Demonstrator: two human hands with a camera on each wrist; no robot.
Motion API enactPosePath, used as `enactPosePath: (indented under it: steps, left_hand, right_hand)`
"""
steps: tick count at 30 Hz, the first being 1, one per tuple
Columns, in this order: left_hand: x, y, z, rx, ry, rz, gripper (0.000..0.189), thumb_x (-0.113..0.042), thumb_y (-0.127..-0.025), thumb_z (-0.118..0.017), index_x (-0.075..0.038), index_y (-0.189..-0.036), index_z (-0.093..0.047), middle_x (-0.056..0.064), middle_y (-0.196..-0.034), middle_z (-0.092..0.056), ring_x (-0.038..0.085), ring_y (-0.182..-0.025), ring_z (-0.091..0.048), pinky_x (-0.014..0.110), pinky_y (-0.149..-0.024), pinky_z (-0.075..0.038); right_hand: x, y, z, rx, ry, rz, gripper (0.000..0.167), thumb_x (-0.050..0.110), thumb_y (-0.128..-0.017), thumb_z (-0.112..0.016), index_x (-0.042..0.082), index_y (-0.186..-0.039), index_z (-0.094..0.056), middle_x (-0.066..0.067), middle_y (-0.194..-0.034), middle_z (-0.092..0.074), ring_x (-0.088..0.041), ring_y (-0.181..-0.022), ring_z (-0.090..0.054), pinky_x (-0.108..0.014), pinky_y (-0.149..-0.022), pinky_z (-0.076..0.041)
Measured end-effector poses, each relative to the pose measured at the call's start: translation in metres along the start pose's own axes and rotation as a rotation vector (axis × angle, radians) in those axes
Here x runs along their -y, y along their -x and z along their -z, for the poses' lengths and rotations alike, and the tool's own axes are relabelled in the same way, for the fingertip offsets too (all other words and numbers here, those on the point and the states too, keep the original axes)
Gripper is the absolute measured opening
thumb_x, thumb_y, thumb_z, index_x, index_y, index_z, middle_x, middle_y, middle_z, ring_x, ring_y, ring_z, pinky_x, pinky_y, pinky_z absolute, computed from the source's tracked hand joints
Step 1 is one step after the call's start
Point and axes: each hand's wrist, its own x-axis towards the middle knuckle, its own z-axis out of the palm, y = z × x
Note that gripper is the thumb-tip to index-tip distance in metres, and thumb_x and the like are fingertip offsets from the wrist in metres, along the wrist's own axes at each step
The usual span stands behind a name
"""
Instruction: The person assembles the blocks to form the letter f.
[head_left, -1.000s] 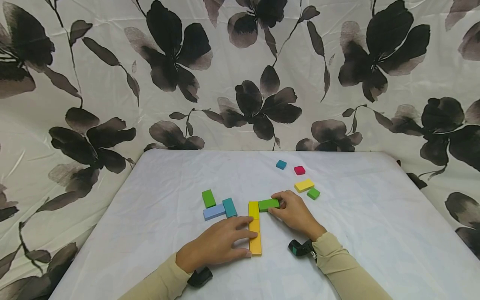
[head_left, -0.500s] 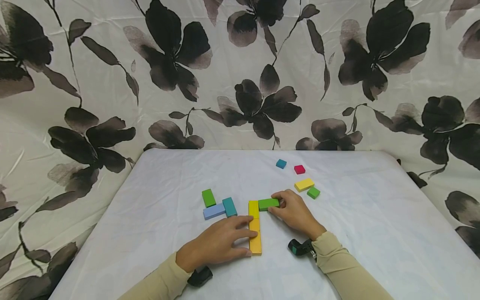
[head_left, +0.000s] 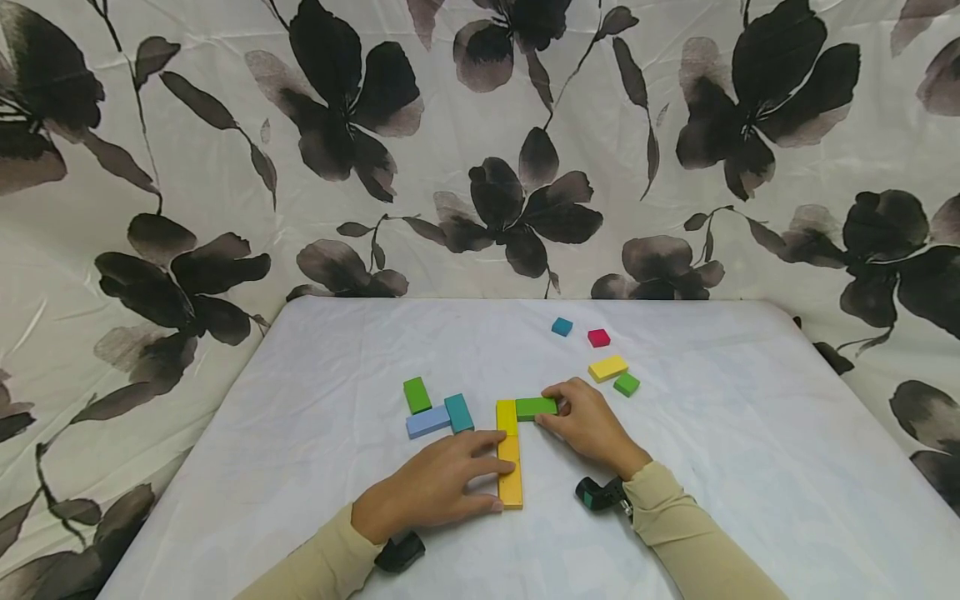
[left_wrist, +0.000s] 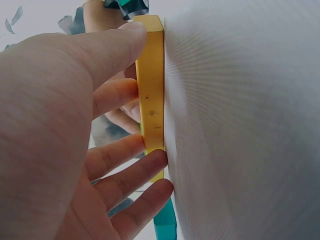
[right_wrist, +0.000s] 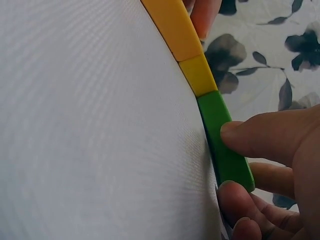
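Observation:
In the head view, a long orange-yellow block (head_left: 511,492) and a lighter yellow block (head_left: 507,417) lie end to end, pointing away from me. My left hand (head_left: 435,483) rests along their left side, fingers spread and fairly straight, fingertips touching the blocks. In the left wrist view the thumb touches the orange-yellow block (left_wrist: 151,85) near its close end. A green block (head_left: 534,409) juts rightward from the far end of the yellow one, touching it. Its right end is pinched between thumb and fingers of my right hand (head_left: 588,421), also seen on the green block (right_wrist: 225,135) in the right wrist view.
Left of the hands, a green block (head_left: 417,396), a light blue block (head_left: 428,422) and a teal block (head_left: 459,413) form a touching group. Farther right lie a yellow block (head_left: 607,369), a small green block (head_left: 626,384), a red block (head_left: 598,337) and a blue block (head_left: 562,327).
Almost nothing differs; both hands and the blocks keep their places, with only a tiny shift of the whole head view.

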Motion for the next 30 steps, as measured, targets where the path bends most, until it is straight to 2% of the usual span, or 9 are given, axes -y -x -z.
enactPosePath:
  steps: [15, 24, 30]
  left_hand:
    - [-0.001, 0.000, 0.000, 0.008, 0.000, 0.013, 0.047, -0.052, -0.094, -0.065, -0.029, -0.136, -0.065, 0.002, -0.152, -0.045, 0.019, -0.134, -0.048, 0.039, -0.106, -0.045]
    - [0.000, 0.000, 0.000, 0.003, -0.001, 0.008, 0.048, -0.053, -0.094, -0.065, -0.029, -0.136, -0.065, 0.003, -0.152, -0.045, 0.019, -0.134, -0.048, 0.039, -0.106, -0.045]
    - [0.001, 0.000, 0.000, -0.001, 0.001, 0.002, 0.048, -0.054, -0.094, -0.064, -0.028, -0.135, -0.065, 0.003, -0.152, -0.045, 0.019, -0.134, -0.048, 0.039, -0.106, -0.044]
  right_hand:
    - [0.000, 0.000, 0.001, -0.005, 0.007, 0.015, 0.035, 0.021, -0.086, -0.080, 0.008, -0.118, -0.071, -0.001, -0.100, -0.060, -0.015, -0.082, -0.054, -0.031, -0.073, -0.049]
    - [-0.002, 0.000, 0.007, -0.030, -0.003, 0.009, 0.036, 0.022, -0.088, -0.079, 0.008, -0.120, -0.071, -0.003, -0.107, -0.063, -0.014, -0.082, -0.056, -0.030, -0.072, -0.050]
    - [0.004, 0.005, 0.011, -0.052, -0.007, 0.077, 0.033, 0.018, -0.088, -0.078, 0.007, -0.118, -0.071, -0.004, -0.107, -0.064, -0.015, -0.086, -0.057, -0.032, -0.074, -0.051]
